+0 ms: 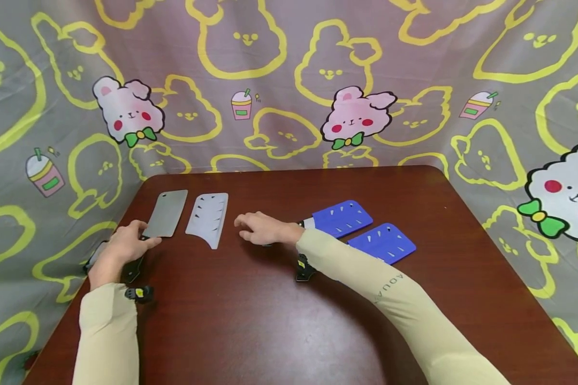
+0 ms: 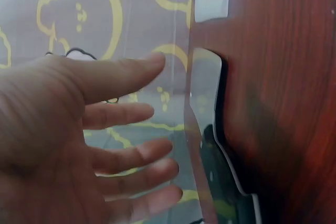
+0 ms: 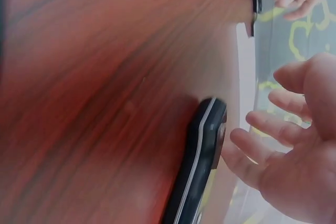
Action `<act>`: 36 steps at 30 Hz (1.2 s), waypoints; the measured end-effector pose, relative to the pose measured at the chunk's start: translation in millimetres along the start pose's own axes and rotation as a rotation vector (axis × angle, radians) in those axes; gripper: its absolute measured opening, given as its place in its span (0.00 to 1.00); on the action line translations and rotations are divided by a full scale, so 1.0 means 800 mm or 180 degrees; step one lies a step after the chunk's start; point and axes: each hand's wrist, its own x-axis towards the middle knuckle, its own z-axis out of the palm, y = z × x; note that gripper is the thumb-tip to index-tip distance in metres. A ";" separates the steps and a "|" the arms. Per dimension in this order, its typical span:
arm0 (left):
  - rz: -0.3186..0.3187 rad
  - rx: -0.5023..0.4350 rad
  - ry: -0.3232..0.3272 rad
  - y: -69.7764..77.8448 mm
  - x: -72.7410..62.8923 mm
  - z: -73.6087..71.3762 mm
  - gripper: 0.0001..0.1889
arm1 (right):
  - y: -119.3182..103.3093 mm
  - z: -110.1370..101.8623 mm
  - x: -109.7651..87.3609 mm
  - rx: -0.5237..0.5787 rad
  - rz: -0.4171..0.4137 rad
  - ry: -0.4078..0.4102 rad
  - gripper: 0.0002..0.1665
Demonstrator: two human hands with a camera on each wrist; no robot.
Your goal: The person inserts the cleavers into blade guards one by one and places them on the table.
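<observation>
My left hand hovers over the handle end of a cleaver with a bare metal blade, at the table's left side. In the left wrist view its fingers are spread apart, beside the shiny blade. A white blade cover, marked with small dark slots, lies right of that blade. My right hand is between this cover and two cleavers in blue covers, its fingers loosely bent and holding nothing. Close by it in the right wrist view is a black knife handle.
The brown table has rounded far corners. A patterned cloth hangs around its back and sides. The second blue cover lies partly behind my right sleeve.
</observation>
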 end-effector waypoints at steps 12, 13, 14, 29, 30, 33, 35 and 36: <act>-0.0528 -0.0218 -0.0132 -0.017 -0.005 0.007 0.45 | -0.026 0.018 0.028 -0.0243 -0.0117 -0.0049 0.26; -0.0552 -0.0230 -0.0148 -0.017 -0.004 0.008 0.46 | -0.028 0.019 0.030 -0.0314 -0.0099 -0.0072 0.27; -0.0568 -0.0239 -0.0158 -0.018 -0.003 0.009 0.46 | -0.031 0.019 0.031 -0.0366 -0.0076 -0.0101 0.27; -0.0723 -0.0417 -0.0248 -0.026 0.000 0.017 0.45 | -0.050 0.037 0.047 -0.0997 0.0244 -0.0620 0.35; -0.0755 -0.0446 -0.0250 -0.025 0.000 0.017 0.45 | -0.048 0.038 0.047 -0.1036 0.0271 -0.0631 0.35; -0.0828 -0.0514 -0.0267 -0.023 0.000 0.019 0.45 | -0.046 0.039 0.048 -0.1143 0.0324 -0.0714 0.35; -0.0820 -0.0531 -0.0275 -0.021 0.001 0.020 0.45 | -0.048 0.040 0.046 -0.1256 0.0308 -0.0733 0.35; -0.0802 -0.0529 -0.0277 -0.021 0.002 0.020 0.44 | -0.050 0.040 0.044 -0.1330 0.0289 -0.0721 0.34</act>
